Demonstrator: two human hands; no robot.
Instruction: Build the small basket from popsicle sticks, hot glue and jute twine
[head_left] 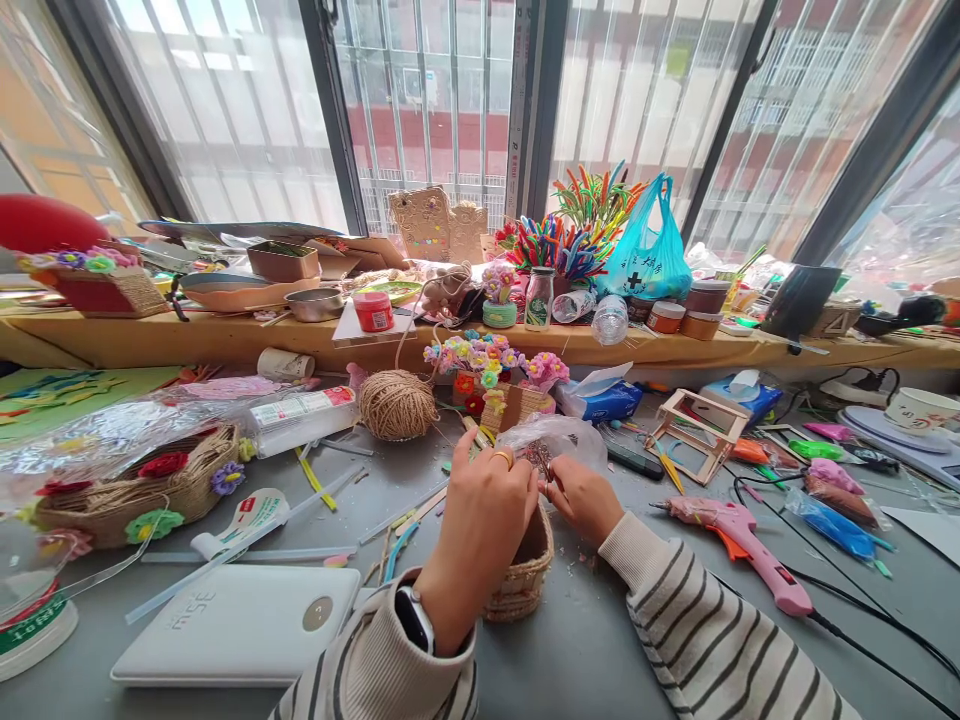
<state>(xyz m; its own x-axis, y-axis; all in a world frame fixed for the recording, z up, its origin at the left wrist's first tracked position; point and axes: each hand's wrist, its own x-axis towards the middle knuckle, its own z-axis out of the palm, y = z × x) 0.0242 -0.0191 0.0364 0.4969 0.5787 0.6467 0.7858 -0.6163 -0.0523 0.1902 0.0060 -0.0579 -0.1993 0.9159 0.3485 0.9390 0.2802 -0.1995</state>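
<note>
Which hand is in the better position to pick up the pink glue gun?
Probably the right hand. The glue gun lies on the table just to its right, with nothing between them. The left hand is farther away, beside the small basket.

Both arms wear a cream knitted pullover crossed by thin dark horizontal stripes, with ribbed plain cuffs that end at the wrists. Just behind the left hand (pixel 480 520), where the cuff has slid back a little, sits a black smartwatch (pixel 415 617) with a dark rounded-rectangle face on a black band. A plain gold ring (pixel 503 457) circles one finger of that hand. The right hand (pixel 585 497) is bare of jewellery; its striped sleeve (pixel 705 640) is wider and loosely folded.
</note>
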